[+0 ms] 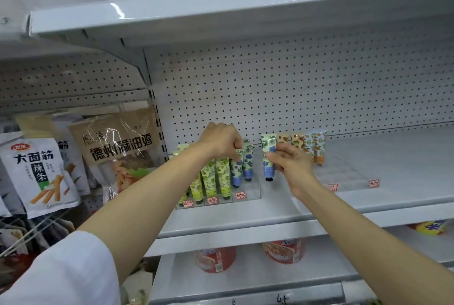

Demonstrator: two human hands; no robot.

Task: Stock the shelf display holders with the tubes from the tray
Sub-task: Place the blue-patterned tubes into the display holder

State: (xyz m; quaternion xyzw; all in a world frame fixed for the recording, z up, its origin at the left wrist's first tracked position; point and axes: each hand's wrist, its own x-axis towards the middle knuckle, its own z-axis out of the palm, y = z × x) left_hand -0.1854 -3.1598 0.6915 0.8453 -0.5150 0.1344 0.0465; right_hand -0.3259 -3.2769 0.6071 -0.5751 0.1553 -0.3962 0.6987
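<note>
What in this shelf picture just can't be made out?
Head view only:
- Tray: out of frame.
- Price tags: print too small and blurred.
- Tube top under the left hand: hidden by the fingers.
- Lettering on the tube held by the right hand: too small.
- Clear holder: edges faint.

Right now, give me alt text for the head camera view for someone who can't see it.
Two bare hands stock floral tubes on a white shop shelf: the left hand pinches the top of a blue-flowered tube standing in a clear display holder, while the right hand holds another blue-flowered tube upright beside it. Orange-patterned tubes stand further right; snack bags hang at left.
</note>
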